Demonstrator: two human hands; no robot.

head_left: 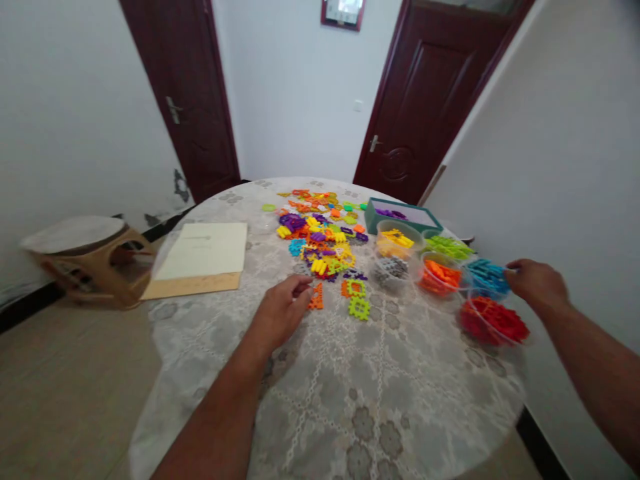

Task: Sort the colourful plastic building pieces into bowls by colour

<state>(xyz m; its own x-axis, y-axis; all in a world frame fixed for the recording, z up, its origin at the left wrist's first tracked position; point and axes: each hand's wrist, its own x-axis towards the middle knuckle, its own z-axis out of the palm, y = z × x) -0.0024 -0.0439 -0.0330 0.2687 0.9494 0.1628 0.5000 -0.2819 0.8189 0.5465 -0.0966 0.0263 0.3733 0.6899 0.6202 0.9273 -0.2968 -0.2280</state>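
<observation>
My left hand (280, 310) rests on the round table (325, 387), fingers curled and touching an orange plastic piece (316, 298). Beside it lie an orange-green piece (353, 288) and a green piece (359, 308). A heap of colourful interlocking pieces (320, 233) spreads across the table's far half. My right hand (535, 283) reaches to the right edge, fingers closed at the rim of the clear bowl of blue pieces (486, 277). Whether it holds a piece is hidden. The bowl of red pieces (493, 321) sits just below it.
More clear bowls hold orange (439, 275), grey (391, 270), yellow (397, 240) and green (449, 247) pieces. A teal box (400, 215) stands behind them. A white booklet on a brown board (203, 257) lies at left. A wooden stool (90, 257) stands on the floor; two dark doors behind.
</observation>
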